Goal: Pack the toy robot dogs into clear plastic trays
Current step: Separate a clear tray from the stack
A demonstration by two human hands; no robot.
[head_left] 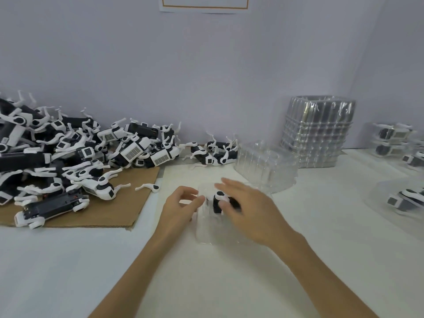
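A clear plastic tray (205, 228) lies on the white table in front of me. A black-and-white toy robot dog (218, 201) sits inside it, partly hidden. My left hand (180, 208) is at the tray's left rim, with its thumb and curled fingers pinching the edge. My right hand (249, 208) hovers over the dog with straight, motion-blurred fingers, its thumb touching the toy. A big heap of loose toy dogs (75, 152) fills the left side, partly on a cardboard sheet (110, 214).
An upturned clear tray (266, 166) lies just behind my hands, with a tall stack of empty trays (319, 131) behind it. Packed dogs in trays (403, 198) sit along the right edge. A loose white leg (148, 187) lies on the cardboard's corner.
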